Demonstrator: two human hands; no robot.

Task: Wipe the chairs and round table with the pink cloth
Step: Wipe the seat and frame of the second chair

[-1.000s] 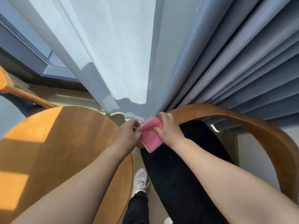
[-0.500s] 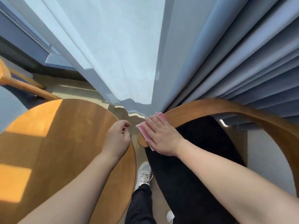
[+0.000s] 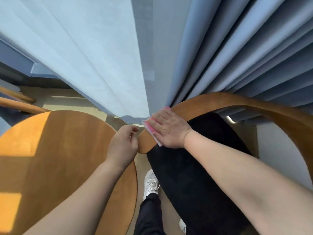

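Note:
My right hand lies flat on the folded pink cloth and presses it onto the left end of the curved wooden armrest of a chair with a black seat. Most of the cloth is hidden under the palm; only its edges show. My left hand hovers over the right rim of the round wooden table, fingers loosely curled and holding nothing.
Blue curtains and a sheer white curtain hang right behind the chair. A second chair's wooden arm shows at far left. My leg and white shoe stand in the narrow gap between table and chair.
My left hand let go of the cloth and drew back over the table. My right hand flattened the cloth onto the armrest end and slid slightly along it.

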